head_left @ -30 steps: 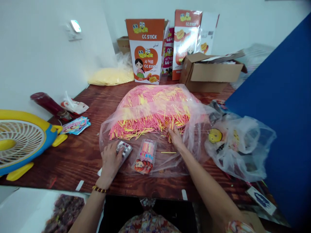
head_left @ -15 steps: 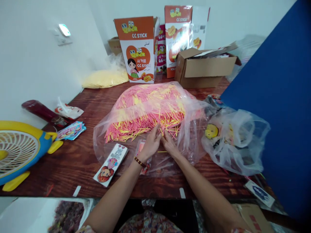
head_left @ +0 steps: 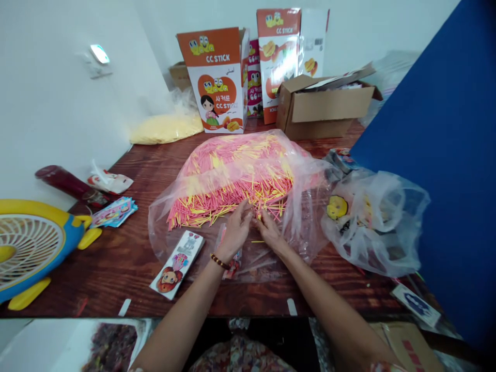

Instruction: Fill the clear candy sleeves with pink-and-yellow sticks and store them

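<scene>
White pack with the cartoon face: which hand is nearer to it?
Left. The left hand is to the right of the white pack, not touching it; the right hand is farther right, beyond the left hand.

Wood-grained table (head_left: 96,268), dark with a slight sheen, under a clear plastic bag (head_left: 304,227), thin, wrinkled and glossy, around smooth, matt-looking sticks (head_left: 228,199). Behind, 1 printed carton (head_left: 281,75) of glossy card returns a white glare, whereas the open box (head_left: 329,106) is matt brown cardboard. The fan (head_left: 29,248) is smooth plastic, the bracelet (head_left: 220,261) shiny beads, the blue panel (head_left: 418,155) matt.
</scene>
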Motion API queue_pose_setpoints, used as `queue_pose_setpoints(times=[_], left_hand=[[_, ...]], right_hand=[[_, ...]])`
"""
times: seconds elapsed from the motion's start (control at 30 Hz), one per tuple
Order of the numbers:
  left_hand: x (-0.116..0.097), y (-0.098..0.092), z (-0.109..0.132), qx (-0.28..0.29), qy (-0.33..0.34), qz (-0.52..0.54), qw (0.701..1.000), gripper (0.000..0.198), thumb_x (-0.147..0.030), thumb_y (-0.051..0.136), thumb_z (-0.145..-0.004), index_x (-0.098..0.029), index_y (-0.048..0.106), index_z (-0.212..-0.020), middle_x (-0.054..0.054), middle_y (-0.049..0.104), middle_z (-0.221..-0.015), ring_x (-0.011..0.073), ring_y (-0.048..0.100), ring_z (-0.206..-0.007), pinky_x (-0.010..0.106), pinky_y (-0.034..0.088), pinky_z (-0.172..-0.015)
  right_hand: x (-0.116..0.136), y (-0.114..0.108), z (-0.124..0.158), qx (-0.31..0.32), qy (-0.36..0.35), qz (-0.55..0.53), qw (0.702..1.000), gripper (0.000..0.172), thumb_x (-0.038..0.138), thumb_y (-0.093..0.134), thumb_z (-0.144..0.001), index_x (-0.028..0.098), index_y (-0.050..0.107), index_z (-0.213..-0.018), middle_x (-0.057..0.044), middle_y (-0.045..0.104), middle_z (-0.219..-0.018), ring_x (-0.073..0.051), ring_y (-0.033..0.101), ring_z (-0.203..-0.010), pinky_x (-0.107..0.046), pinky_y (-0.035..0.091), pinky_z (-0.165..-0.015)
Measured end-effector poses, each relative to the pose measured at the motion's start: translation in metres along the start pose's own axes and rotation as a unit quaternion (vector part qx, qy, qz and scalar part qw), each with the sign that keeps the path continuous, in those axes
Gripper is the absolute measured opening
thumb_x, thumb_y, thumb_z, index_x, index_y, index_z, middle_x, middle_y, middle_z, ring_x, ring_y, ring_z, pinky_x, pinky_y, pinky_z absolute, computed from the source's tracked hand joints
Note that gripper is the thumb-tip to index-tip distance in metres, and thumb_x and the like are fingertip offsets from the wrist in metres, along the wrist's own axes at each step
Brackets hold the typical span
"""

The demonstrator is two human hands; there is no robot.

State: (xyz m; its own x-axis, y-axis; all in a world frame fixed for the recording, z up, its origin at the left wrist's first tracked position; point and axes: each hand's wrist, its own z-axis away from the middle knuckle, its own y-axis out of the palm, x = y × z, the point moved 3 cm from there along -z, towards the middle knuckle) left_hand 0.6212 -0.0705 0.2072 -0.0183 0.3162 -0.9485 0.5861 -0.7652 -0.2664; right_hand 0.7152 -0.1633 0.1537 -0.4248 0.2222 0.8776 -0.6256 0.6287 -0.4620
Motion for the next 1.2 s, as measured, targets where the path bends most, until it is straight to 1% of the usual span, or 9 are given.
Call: queue_pose_setpoints(times=[0.13,0.33,0.47,0.67,0.73,0.87,0.97,1.1,1.2], left_hand=[[0.010,-0.033,0.021,-0.062,-0.002,-0.021,0.998,0.042,-0.028,0.050,-0.093,-0.021,0.051,-0.135,0.011,0.066,-0.127,0.0198,0.064,-0.115,0.039,0.048,-0.102],[0.023,-0.129,0.073,-0.167,-0.056,-0.222,0.959,0.037,-0.035,0.050,-0.091,-0.016,0.062,-0.120,0.011,0.070,-0.119,0.0237,0.064,-0.112,0.040,0.047,-0.101],[0.040,-0.166,0.098,-0.141,-0.083,-0.382,0.910,0.037,-0.036,0.045,-0.091,-0.015,0.063,-0.116,0.014,0.068,-0.117,0.0284,0.062,-0.110,0.044,0.047,-0.099],[0.057,-0.171,0.108,-0.092,-0.132,-0.532,0.831,0.046,-0.041,0.044,-0.092,-0.010,0.059,-0.122,0.019,0.065,-0.113,0.0327,0.061,-0.103,0.045,0.048,-0.091],[0.060,-0.171,0.108,-0.087,-0.141,-0.533,0.830,0.045,-0.043,0.045,-0.092,-0.012,0.062,-0.118,0.017,0.066,-0.109,0.0313,0.062,-0.101,0.043,0.049,-0.090],[0.059,-0.172,0.106,-0.095,-0.132,-0.511,0.844,0.042,-0.042,0.044,-0.092,-0.015,0.065,-0.115,0.015,0.066,-0.107,0.0302,0.062,-0.101,0.041,0.049,-0.090],[0.059,-0.172,0.104,-0.100,-0.140,-0.505,0.846,0.044,-0.045,0.046,-0.092,-0.015,0.065,-0.118,0.016,0.065,-0.113,0.0326,0.061,-0.105,0.043,0.049,-0.090],[0.061,-0.170,0.104,-0.097,-0.146,-0.498,0.849,0.044,-0.046,0.053,-0.089,-0.016,0.064,-0.118,0.016,0.064,-0.115,0.0331,0.060,-0.107,0.044,0.049,-0.089],[0.060,-0.168,0.105,-0.110,-0.130,-0.490,0.855,0.040,-0.044,0.054,-0.089,-0.016,0.064,-0.116,0.014,0.065,-0.112,0.0316,0.059,-0.105,0.042,0.048,-0.089]], right_hand=[[0.006,-0.004,-0.001,0.010,0.001,0.043,0.999,0.016,0.032,0.041,-0.094,0.022,0.053,-0.096,-0.007,0.067,-0.095,-0.023,0.060,-0.091,-0.036,0.045,-0.086],[0.006,-0.004,-0.005,0.016,-0.012,-0.001,1.000,0.017,0.030,0.042,-0.093,0.021,0.056,-0.097,-0.005,0.069,-0.090,-0.020,0.062,-0.085,-0.031,0.047,-0.081],[0.003,0.000,-0.003,0.027,-0.004,0.011,1.000,0.018,0.031,0.044,-0.092,0.020,0.057,-0.094,-0.007,0.070,-0.092,-0.021,0.063,-0.090,-0.035,0.046,-0.088],[0.003,0.001,-0.001,0.028,-0.013,0.028,0.999,0.019,0.032,0.043,-0.091,0.021,0.057,-0.095,-0.007,0.070,-0.092,-0.022,0.063,-0.092,-0.039,0.044,-0.093],[0.000,0.001,-0.002,0.020,-0.004,0.013,1.000,0.018,0.033,0.044,-0.089,0.021,0.056,-0.091,-0.006,0.069,-0.090,-0.022,0.062,-0.089,-0.040,0.045,-0.091],[-0.009,-0.003,-0.009,-0.019,0.038,-0.160,0.986,0.029,0.047,0.045,-0.086,0.023,0.056,-0.095,-0.002,0.065,-0.078,-0.019,0.060,-0.072,-0.033,0.049,-0.072],[-0.011,-0.009,-0.014,0.015,0.046,-0.174,0.984,0.035,0.053,0.046,-0.085,0.021,0.058,-0.095,0.000,0.061,-0.073,-0.017,0.055,-0.061,-0.030,0.046,-0.061],[-0.002,-0.023,-0.004,0.096,-0.009,-0.022,0.995,0.023,0.037,0.050,-0.089,0.020,0.063,-0.097,-0.004,0.067,-0.086,-0.020,0.059,-0.079,-0.031,0.047,-0.073],[0.007,-0.026,0.015,0.210,-0.082,0.221,0.949,0.022,0.022,0.043,-0.094,0.020,0.063,-0.102,-0.007,0.068,-0.100,-0.020,0.060,-0.092,-0.031,0.045,-0.082]])
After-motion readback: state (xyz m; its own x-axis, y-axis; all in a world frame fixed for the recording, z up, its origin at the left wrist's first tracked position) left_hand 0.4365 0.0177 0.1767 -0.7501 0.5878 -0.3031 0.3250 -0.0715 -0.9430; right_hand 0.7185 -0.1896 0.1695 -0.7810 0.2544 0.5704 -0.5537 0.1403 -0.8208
